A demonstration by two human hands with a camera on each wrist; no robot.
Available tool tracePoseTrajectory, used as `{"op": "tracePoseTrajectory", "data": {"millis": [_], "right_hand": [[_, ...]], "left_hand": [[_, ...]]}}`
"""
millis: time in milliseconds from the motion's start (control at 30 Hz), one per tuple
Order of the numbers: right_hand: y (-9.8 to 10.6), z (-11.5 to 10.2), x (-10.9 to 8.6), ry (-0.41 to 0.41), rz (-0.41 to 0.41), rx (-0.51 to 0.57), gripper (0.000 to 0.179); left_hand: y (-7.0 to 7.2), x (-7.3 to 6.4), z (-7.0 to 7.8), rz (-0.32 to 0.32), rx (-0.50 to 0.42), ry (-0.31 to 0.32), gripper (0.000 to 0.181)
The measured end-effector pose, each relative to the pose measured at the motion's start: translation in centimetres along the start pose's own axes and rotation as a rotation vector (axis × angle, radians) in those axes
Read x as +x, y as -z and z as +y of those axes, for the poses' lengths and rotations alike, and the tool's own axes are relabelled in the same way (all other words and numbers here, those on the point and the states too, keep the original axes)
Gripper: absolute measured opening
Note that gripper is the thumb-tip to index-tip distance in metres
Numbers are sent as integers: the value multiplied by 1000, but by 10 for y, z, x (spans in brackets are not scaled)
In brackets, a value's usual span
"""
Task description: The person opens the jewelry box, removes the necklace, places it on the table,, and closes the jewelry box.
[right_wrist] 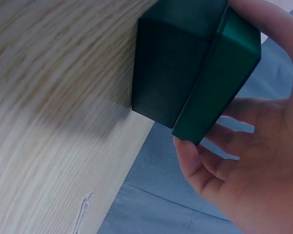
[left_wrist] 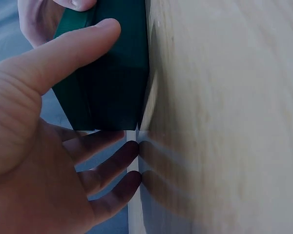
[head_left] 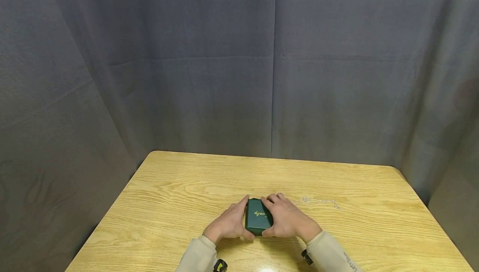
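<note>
A small dark green box (head_left: 259, 218) with gold lettering on its lid sits on the wooden table between both hands. The left hand (head_left: 230, 222) holds it from the left. Its thumb (left_wrist: 88, 51) lies against the near side, and the index finger reaches the far end; the other fingertips touch the tabletop. From the right, the right hand (head_left: 287, 221) grips the box by its lid (right_wrist: 224, 80), thumb at the near edge and fingers at the far edge. A seam shows between lid and base (right_wrist: 173, 68). The inside of the box is hidden.
A thin silver chain (head_left: 319, 201) lies loosely on the table (head_left: 179, 189), to the right of the box beyond the right hand. Grey curtains (head_left: 209, 76) hang behind the table and at both sides. Long light sleeves (head_left: 198, 255) cover both forearms.
</note>
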State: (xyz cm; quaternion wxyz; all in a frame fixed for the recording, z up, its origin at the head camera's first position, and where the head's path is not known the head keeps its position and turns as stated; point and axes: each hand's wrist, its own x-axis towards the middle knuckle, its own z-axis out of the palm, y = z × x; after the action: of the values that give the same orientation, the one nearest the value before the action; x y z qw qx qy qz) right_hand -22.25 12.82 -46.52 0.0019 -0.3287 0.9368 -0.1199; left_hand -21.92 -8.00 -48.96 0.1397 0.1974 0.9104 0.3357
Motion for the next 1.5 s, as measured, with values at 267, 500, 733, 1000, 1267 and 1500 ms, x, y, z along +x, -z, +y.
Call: {"op": "tracePoseTrajectory", "data": {"millis": [267,500,733,1000,1267,1500], "right_hand": [[-1,-1,0,13,3,-36,92],[-6,0,1,12,-13,-46,94],[-6,-1,0,-2,-23,-8,94],[-5,-2,0,-20,-56,14,92],[-6,-1,1,-13,-66,-7,91],[-9,-1,2,-15,-103,-9,94]], "left_hand": [[0,0,1,0,-15,9,114],[0,2,1,-5,31,-14,102],[0,3,2,0,70,-15,97],[1,2,4,-16,85,-14,98],[2,2,5,-39,124,-9,97],[3,4,7,-48,143,-14,92]]}}
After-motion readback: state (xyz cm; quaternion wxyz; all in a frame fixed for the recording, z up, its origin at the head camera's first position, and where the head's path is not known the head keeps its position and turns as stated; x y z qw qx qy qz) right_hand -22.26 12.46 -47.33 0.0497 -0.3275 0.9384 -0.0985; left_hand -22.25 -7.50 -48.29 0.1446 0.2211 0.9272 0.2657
